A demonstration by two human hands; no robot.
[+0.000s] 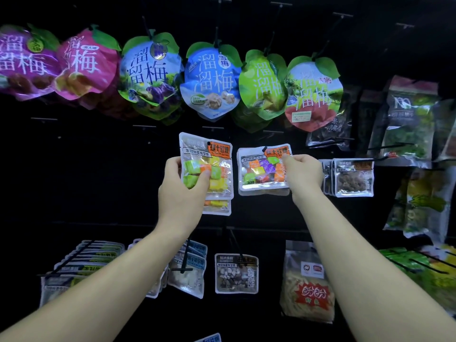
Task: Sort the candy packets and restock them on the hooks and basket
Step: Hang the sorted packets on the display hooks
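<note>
Currently: left packet [209, 156] and right packet [261, 169] of candy, middle row, under the plum bags [209, 82]. Light, crinkly, slick film; take by the sealed edge. My left hand [183, 191] clamps thumb and fingers on the left packet's side; my right hand [304, 175] pinches the right packet's top corner.

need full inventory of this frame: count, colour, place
plum bags: six fronts, purple, pink, two blue, two green; top row
left candy packets: at least two, clear, orange label; middle row
right candy packet: one in front, clear, orange label; middle row
brown snack packets: several; middle row, further right
tall bags: several, dark and green; far right
stacked packets: many, green label; bottom left
blue-label packets: few; bottom row, left of centre
nut packet: one, dark label; bottom centre
yellow bag: one, red burst; bottom row, right
left hand: one; grips left candy packets
right hand: one; pinches right candy packet's top corner
</note>
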